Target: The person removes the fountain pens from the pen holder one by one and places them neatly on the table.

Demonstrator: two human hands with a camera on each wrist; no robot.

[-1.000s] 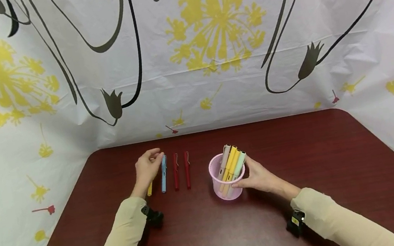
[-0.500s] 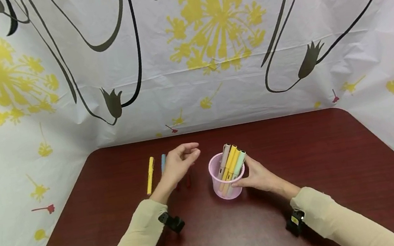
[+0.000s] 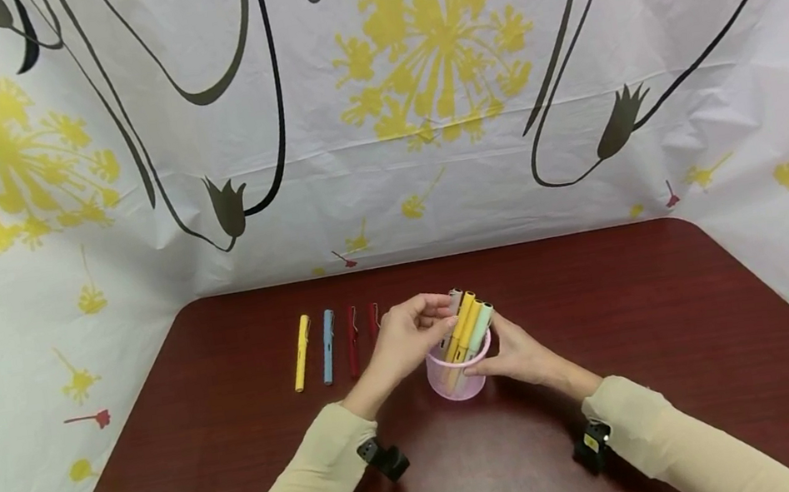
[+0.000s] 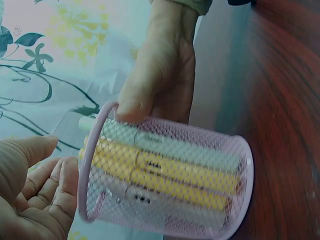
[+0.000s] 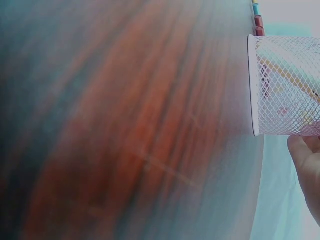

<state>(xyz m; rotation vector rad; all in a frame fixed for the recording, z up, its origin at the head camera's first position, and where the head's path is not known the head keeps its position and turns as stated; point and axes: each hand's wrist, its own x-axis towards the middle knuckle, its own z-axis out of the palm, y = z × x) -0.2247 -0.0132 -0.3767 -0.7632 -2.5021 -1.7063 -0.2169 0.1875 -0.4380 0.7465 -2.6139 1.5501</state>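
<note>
A pink mesh pen cup [image 3: 453, 382] stands on the table, gripped by my right hand [image 3: 521, 352] with the thumb at the front and the fingers round the far side. Inside it lean a mint green pen [image 3: 480, 325], two yellow pens [image 3: 463, 329] and a grey pen [image 3: 456, 297]. Beside the rim is my left hand [image 3: 404, 340], fingers loosely bent and thumb apart. The left wrist view shows the left hand [image 4: 37, 192] with nothing between its fingers, right by the rim near the pen tops.
Left of the cup, a yellow pen [image 3: 302, 353], a blue pen [image 3: 329, 348] and two red pens [image 3: 352, 341] lie in a row; the left hand partly covers the rightmost. A patterned cloth [image 3: 321, 155] hangs behind the dark red table [image 3: 566, 281].
My left hand has moved right, from over the yellow and blue pens, across the row, to the cup's rim. The right hand and cup have stayed in place.
</note>
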